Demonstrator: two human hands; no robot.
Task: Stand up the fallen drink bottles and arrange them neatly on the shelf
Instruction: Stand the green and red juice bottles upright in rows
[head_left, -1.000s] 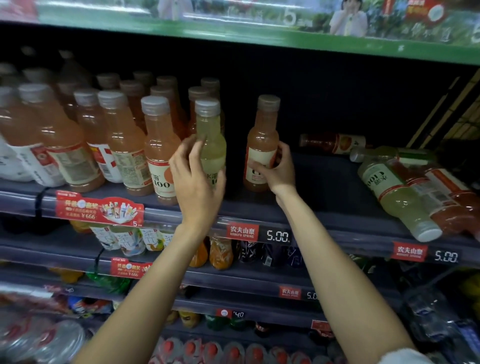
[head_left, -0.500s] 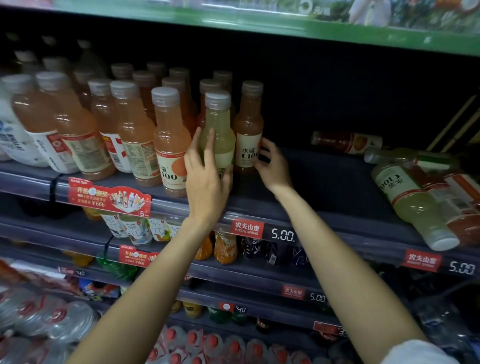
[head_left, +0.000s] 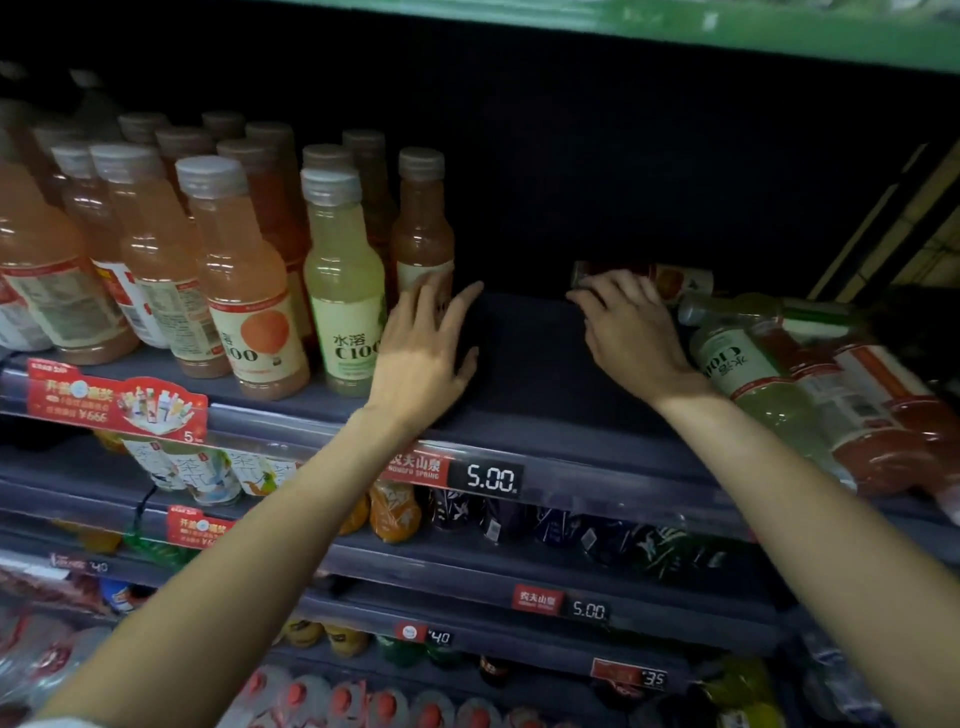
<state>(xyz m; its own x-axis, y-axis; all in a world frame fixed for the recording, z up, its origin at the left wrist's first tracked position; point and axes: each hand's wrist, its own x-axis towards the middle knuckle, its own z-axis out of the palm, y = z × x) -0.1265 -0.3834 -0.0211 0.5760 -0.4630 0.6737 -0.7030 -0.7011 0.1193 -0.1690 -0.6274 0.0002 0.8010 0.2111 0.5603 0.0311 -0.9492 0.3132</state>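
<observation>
Upright orange bottles (head_left: 244, 280) fill the left of the dark shelf (head_left: 524, 374). A pale yellow bottle (head_left: 345, 291) stands at the row's right end, with an orange bottle (head_left: 423, 228) upright behind it. My left hand (head_left: 423, 358) is open with spread fingers just right of these two, holding nothing. My right hand (head_left: 631, 332) reaches over the bare shelf toward a fallen red bottle (head_left: 670, 278) at the back, fingers apart, touching or nearly touching it. A fallen yellow bottle (head_left: 753, 374) and fallen red bottles (head_left: 872, 405) lie at the right.
A price strip reading 5.00 (head_left: 491, 478) runs along the shelf's front edge. Lower shelves (head_left: 467, 566) hold more drinks. A green header (head_left: 779, 31) spans the top. The shelf's right side wall (head_left: 883, 228) stands close to the fallen bottles.
Both hands have let go of the yellow and orange bottles, which now stand in the row. My right hand has moved right toward the fallen red bottle at the back.
</observation>
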